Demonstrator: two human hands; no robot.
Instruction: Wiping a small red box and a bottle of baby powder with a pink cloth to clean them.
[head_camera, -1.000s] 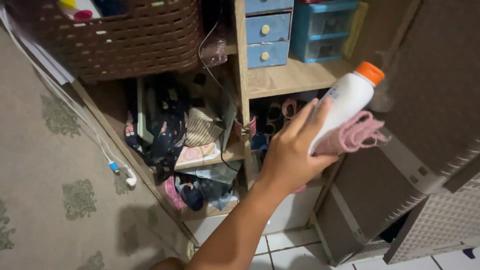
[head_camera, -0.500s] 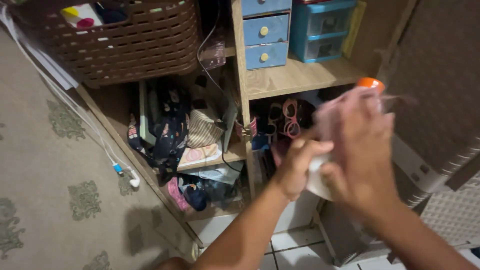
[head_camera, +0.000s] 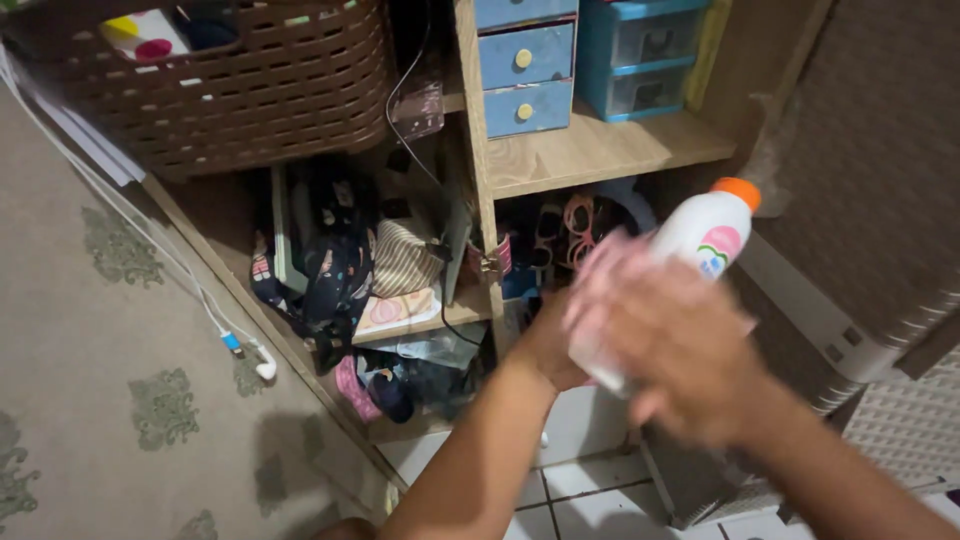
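With the left hand (head_camera: 545, 345) gripping the white bottle (head_camera: 690, 245) at centre right, the blurred right hand (head_camera: 680, 350), its fingers' closure unclear, should press the pink cloth (head_camera: 600, 275) evenly along it.

Beyond the fingers (head_camera: 640, 300) stands a wooden shelf (head_camera: 600, 150) bearing small blue drawers (head_camera: 525, 65). Left of them, a lower shelf (head_camera: 425, 318) holds piled bags (head_camera: 340, 260); a brown basket (head_camera: 230, 85) sits above.
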